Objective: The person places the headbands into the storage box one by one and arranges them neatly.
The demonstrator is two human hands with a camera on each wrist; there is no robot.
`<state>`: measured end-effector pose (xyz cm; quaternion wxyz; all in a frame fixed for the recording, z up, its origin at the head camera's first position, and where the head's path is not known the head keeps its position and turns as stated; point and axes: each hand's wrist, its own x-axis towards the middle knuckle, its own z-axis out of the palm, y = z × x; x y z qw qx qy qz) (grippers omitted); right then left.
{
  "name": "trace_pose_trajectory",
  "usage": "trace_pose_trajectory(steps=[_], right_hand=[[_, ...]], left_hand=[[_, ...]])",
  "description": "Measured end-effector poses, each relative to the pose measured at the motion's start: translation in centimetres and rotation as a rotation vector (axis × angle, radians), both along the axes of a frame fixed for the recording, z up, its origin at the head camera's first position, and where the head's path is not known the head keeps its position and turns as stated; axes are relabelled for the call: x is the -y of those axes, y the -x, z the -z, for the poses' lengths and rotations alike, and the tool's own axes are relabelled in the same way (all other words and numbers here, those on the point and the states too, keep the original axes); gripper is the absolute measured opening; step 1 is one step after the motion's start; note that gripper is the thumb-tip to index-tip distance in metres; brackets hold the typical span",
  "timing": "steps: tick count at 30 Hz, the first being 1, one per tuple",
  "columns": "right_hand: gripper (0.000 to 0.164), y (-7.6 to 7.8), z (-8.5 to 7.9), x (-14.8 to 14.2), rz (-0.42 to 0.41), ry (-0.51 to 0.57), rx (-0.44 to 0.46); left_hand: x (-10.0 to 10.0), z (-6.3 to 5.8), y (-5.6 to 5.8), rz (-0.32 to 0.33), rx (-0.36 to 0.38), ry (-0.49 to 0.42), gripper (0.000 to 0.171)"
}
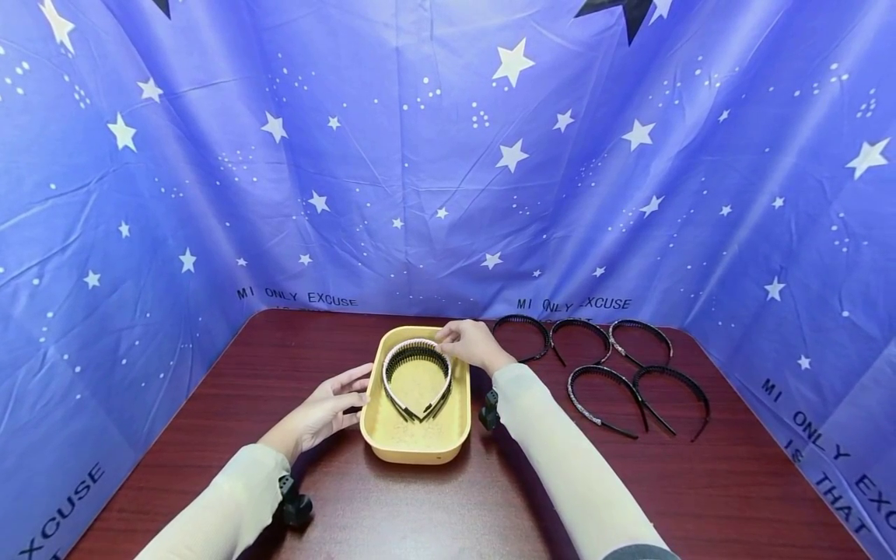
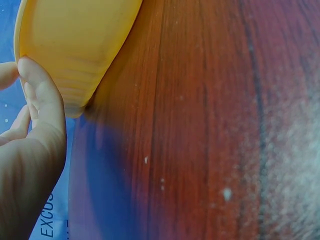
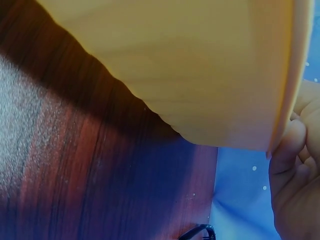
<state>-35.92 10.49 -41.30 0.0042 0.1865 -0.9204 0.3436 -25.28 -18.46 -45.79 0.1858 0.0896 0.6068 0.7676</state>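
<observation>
Yellow and long from near end to far, the tray (image 1: 415, 449) held overlapping headbands (image 1: 417, 343), arches away from the person, tips nearer. They lay leftward and nearward of the right hand (image 1: 476, 342), the closer one, whose bent fingers reached over the tray's far right side to the arch; whether they pinched it could not be told. Outside, the left hand (image 1: 323, 408) touched the tray's left side, fingers loosely extended.
</observation>
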Motion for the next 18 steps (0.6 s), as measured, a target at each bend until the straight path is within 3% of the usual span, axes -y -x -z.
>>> trace_pose_trajectory(steps=[9,18], right_hand=[[0.015,-0.32,0.06,-0.21,0.004,0.064,0.013],[0.017,-0.65,0.59,-0.56,-0.013,0.109,-0.056]], left_hand=[[-0.03,-0.21,-0.23,-0.001,-0.008,0.006,0.070],[-0.04,-0.23,-0.21,-0.002,-0.018,0.011,0.069]])
